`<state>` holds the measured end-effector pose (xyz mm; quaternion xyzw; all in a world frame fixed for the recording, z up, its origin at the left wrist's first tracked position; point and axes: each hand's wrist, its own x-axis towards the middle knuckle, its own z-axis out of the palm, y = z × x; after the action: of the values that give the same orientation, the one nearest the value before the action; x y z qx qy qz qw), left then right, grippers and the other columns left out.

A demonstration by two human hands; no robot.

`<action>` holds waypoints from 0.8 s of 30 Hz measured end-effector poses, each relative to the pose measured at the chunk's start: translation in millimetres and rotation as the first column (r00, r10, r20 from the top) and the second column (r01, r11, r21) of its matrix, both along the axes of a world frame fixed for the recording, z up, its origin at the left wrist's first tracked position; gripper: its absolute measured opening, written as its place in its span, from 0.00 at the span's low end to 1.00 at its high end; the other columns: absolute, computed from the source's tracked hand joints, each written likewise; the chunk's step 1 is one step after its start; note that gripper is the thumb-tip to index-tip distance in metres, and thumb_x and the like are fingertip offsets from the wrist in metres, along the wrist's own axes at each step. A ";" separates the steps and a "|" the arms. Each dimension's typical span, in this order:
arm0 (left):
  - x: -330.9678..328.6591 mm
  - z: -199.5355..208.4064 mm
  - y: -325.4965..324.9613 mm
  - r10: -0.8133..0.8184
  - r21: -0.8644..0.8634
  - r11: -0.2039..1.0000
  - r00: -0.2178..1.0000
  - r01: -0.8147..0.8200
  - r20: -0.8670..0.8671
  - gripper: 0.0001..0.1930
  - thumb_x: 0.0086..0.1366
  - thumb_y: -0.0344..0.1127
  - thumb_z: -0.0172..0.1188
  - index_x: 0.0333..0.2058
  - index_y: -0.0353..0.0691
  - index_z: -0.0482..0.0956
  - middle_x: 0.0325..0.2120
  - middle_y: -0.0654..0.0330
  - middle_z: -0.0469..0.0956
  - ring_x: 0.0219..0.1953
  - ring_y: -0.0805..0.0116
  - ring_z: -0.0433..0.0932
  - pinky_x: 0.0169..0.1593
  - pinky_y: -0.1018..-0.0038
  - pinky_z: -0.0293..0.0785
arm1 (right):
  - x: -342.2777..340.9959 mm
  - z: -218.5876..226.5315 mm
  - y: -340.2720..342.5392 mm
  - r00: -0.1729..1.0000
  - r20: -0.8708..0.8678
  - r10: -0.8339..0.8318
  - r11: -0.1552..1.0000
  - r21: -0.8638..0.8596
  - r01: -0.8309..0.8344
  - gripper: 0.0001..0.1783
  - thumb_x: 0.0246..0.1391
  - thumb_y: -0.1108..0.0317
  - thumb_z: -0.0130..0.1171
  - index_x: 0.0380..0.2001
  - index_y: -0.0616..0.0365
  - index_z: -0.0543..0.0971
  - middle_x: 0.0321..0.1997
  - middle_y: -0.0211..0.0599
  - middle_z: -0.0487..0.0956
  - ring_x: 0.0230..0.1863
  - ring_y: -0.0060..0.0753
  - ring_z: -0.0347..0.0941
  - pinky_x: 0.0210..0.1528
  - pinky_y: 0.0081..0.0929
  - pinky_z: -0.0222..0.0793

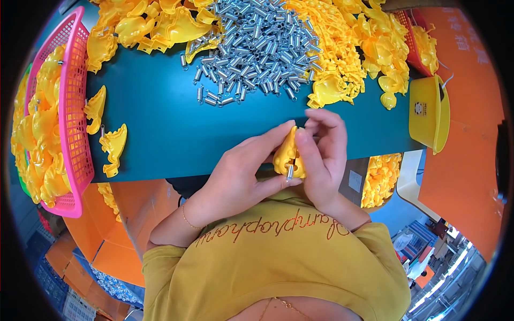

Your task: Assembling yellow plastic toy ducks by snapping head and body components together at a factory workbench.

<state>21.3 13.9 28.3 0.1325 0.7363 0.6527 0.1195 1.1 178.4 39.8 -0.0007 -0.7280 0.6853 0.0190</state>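
Close in front of my chest, a yellow molded plastic part is held between both hands. A small silver coil spring stands out from its lower end. My left hand grips the part from the left, with its thumb by the spring and a fingertip at the top. My right hand closes on it from the right, the thumb pressed along its side. The fingers partly cover the part, so its inside is hard to see.
On the green table lie a heap of springs, piles of yellow parts and two loose yellow pieces. A pink basket of parts stands at left, a yellow bin and a red basket at right.
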 end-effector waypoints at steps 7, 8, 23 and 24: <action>-0.1 9.2 2.7 -0.025 0.278 0.958 0.942 -0.073 0.334 0.38 0.59 0.33 0.76 0.65 0.38 0.65 0.53 0.54 0.80 0.48 0.70 0.83 0.51 0.70 0.83 | -4.9 -0.7 23.2 0.963 -0.098 0.250 0.965 0.110 -0.239 0.16 0.75 0.62 0.46 0.40 0.62 0.77 0.43 0.38 0.72 0.39 0.26 0.65 0.46 0.25 0.62; 1.5 6.9 4.1 -0.024 0.278 0.958 0.942 -0.075 0.335 0.38 0.59 0.33 0.76 0.65 0.38 0.65 0.53 0.54 0.80 0.48 0.70 0.83 0.51 0.70 0.83 | -2.2 1.5 26.0 0.961 -0.056 0.271 0.954 0.147 -0.261 0.21 0.74 0.57 0.42 0.43 0.64 0.79 0.49 0.43 0.74 0.44 0.31 0.69 0.50 0.28 0.66; 2.9 1.3 1.6 -0.018 0.521 0.834 0.935 -0.182 0.354 0.32 0.64 0.23 0.69 0.63 0.37 0.65 0.55 0.52 0.78 0.51 0.72 0.81 0.51 0.76 0.81 | 9.0 1.4 49.3 0.864 -0.017 0.503 0.862 0.081 -0.500 0.30 0.63 0.77 0.52 0.69 0.70 0.65 0.71 0.61 0.67 0.71 0.48 0.66 0.71 0.41 0.63; 2.6 2.2 0.8 -0.017 0.521 0.834 0.935 -0.181 0.353 0.32 0.64 0.23 0.69 0.63 0.37 0.65 0.55 0.52 0.78 0.51 0.72 0.81 0.51 0.76 0.81 | 7.9 2.1 49.7 0.864 -0.018 0.503 0.862 0.081 -0.500 0.30 0.63 0.77 0.52 0.69 0.70 0.65 0.71 0.61 0.67 0.71 0.48 0.66 0.71 0.41 0.63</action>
<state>23.9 14.7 30.5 0.0129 0.4925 0.8525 0.1748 9.0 228.0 42.0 0.2026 -0.7274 0.6392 -0.1457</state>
